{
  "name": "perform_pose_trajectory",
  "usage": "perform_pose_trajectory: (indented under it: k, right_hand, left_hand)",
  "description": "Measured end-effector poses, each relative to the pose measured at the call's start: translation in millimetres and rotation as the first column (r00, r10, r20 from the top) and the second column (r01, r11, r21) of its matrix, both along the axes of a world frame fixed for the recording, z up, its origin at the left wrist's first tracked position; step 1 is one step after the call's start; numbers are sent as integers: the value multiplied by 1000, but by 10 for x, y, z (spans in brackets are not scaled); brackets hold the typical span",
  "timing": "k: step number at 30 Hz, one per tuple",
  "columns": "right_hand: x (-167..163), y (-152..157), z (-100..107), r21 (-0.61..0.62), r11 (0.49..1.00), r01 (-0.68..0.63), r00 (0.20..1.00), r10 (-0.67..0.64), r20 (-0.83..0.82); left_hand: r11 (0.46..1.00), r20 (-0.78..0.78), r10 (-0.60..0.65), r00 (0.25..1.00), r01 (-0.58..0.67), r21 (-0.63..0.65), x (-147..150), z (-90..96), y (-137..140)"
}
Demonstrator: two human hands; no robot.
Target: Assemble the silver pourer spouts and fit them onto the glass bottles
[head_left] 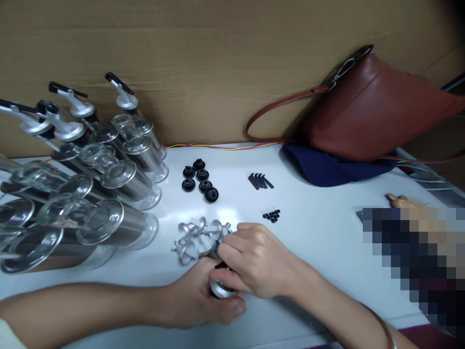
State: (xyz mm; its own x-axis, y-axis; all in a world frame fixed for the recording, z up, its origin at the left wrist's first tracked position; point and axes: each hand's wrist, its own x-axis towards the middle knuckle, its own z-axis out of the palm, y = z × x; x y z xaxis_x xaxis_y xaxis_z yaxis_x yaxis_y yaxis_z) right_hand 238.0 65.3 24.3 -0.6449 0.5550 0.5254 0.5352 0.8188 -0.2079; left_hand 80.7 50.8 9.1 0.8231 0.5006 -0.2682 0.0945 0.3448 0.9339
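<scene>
My left hand [192, 295] is wrapped around a silver bottle pourer [221, 290] with a black part, low at the front of the table. The fingers of my right hand [254, 259] are closed on the pourer's upper end, which they mostly hide. Just beyond my hands lies a pile of silver pourer tops [198, 237]. Farther back are several black ribbed stoppers [200, 175]. To the right of those, short black levers [260, 181] lie in a row, with small black caps [271, 215] nearer me.
Glass bottles with steel sleeves [134, 223] crowd the left side, some topped with pourers [125, 99]. A brown bag [366, 111] rests on a navy cap [319, 169] at the back right. Another person's hand [403, 200] is at the right edge. Cardboard [203, 72] stands behind.
</scene>
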Motion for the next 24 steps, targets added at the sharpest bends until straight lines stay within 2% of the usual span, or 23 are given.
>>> perform_pose_trajectory:
  k: [6, 11, 17, 24]
  right_hand:
    - [52, 6, 84, -39, 999, -11, 999, 9, -33]
    - [42, 3, 92, 83, 995, 59, 997, -63, 44]
    - [-6, -36, 28, 177, 984, 27, 996, -41, 78]
    - [-17, -66, -21, 67, 997, 29, 997, -34, 71]
  left_hand:
    - [998, 2, 32, 999, -32, 45, 8, 52, -16]
    - [991, -10, 77, 997, -76, 110, 40, 81, -2]
    - [975, 40, 112, 993, -117, 187, 29, 36, -10]
    - [996, 18, 15, 1000, -17, 93, -18, -13, -11]
